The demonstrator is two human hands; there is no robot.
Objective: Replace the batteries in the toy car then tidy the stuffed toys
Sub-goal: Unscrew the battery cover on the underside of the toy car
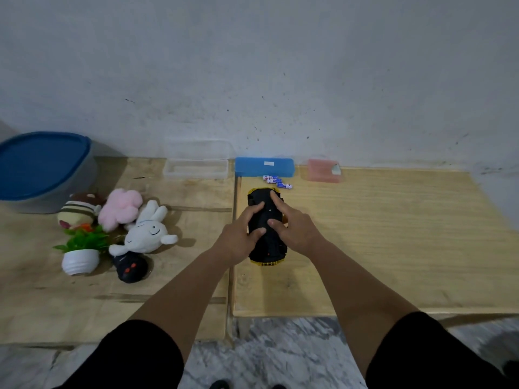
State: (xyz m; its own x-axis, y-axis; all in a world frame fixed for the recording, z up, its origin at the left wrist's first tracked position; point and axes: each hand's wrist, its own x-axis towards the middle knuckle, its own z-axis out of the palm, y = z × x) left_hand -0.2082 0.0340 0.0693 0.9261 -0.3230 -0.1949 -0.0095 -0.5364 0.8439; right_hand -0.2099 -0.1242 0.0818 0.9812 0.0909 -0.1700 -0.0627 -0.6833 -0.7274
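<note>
The yellow toy car lies upside down on the right wooden board, its black underside facing up. My left hand grips its left side, thumb and fingers curled onto the underside. My right hand rests on top, index finger stretched toward the car's far end and thumb pressing the middle. Several small batteries lie just beyond the car. A white rabbit plush, a pink plush and a striped brown plush lie in a heap on the left board.
A blue-lidded tub stands far left. A clear box, a blue case and a pink pouch line the wall. A potted plant and a black remote sit by the plushes. The floor is marble at the front.
</note>
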